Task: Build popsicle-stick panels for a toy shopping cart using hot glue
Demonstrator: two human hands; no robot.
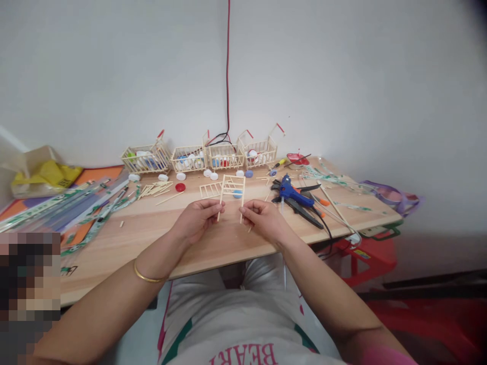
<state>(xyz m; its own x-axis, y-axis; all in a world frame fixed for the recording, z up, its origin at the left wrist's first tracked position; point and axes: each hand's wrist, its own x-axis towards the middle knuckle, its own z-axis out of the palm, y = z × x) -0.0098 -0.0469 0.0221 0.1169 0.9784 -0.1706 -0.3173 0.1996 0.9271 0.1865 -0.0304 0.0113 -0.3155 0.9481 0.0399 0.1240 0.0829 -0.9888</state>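
Note:
Between my two hands a small ladder-like frame of thin wooden sticks [233, 192] is held upright above the table's front part. My left hand [198, 219] pinches the lower end of its left stick. With thumb and fingers, my right hand [262, 217] grips the lower end of the right stick. Behind it lies another flat stick frame [210, 190], partly covered from view. A blue bottle cap [238, 193] shows through the held frame. To the right of my right hand lies a blue hot glue gun [294, 195] with a black-handled tool [304, 212] beside it.
Several small stick carts [189, 158] with caps inside stand along the wall. Loose sticks [155, 189] and a red cap [180, 187] lie left of centre. Plastic-wrapped strips [95, 203] cover the left side. A red stool [371, 258] stands below the right edge. A blurred person is at lower left.

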